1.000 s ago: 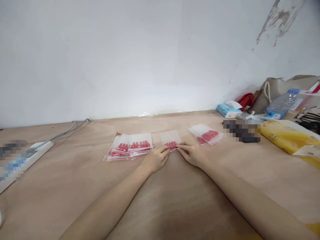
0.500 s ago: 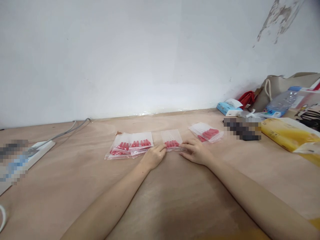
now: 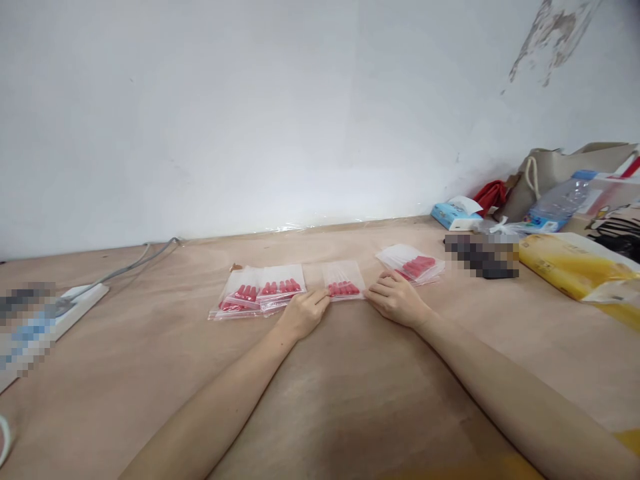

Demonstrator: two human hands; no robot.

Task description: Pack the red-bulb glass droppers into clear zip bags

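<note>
A small clear zip-lock bag lies flat on the table in front of me. A row of red, elongated pieces shows inside it, along the near edge. My left hand is closed at the bag's near left corner, fingers pressed together. At the near right corner, the fingers of my right hand are also drawn together on the edge. Overlapping bags with similar red pieces form a left pile, close to my left hand. Behind my right hand lies another pile of filled bags.
A power strip with a grey cable is at the left. On the right are a blue tissue pack, a dark blurred object, a yellow package, a plastic bottle and a beige bag. A white wall stands behind.
My right hand's thumb and fingers, spread apart before, have come together at the bag's right corner. The bag's near edge now lies straighter. My left hand stays nearly in place.
</note>
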